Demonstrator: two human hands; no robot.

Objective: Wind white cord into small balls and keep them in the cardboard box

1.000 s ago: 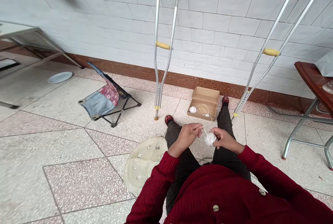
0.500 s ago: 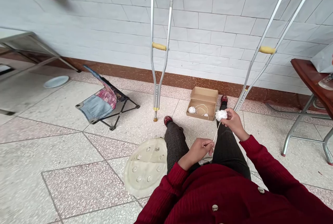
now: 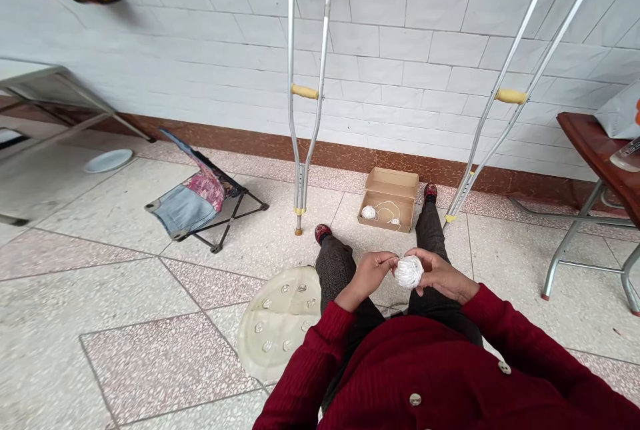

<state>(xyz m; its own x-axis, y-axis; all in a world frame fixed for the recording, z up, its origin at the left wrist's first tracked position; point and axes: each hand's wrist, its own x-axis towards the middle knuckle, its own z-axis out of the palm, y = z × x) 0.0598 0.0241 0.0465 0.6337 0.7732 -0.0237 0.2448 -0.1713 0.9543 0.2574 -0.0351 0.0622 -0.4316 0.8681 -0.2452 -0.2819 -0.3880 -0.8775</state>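
Observation:
A ball of white yarn (image 3: 409, 273) is gripped in the fingers of my right hand (image 3: 441, 277), above my lap. Close against its left side, my left hand (image 3: 371, 276) has thumb and forefinger pinched together. The yarn end in that pinch is too small to make out now, though a strand ran there half a second ago. Beyond my feet an open cardboard box (image 3: 386, 225) sits on the floor, with another white yarn ball (image 3: 369, 212) and a loose strand inside.
One crutch (image 3: 301, 190) leans on the tiled wall ahead, another crutch (image 3: 463, 190) further right. A folding stool (image 3: 187, 207) stands at left, near a round pale mat (image 3: 273, 323). At right is a brown-topped table (image 3: 595, 150); a plate (image 3: 109, 161) lies far left.
My right hand has brought the yarn ball down and left, towards my body. My left hand has risen slightly, and the stretch of strand between the hands is no longer visible.

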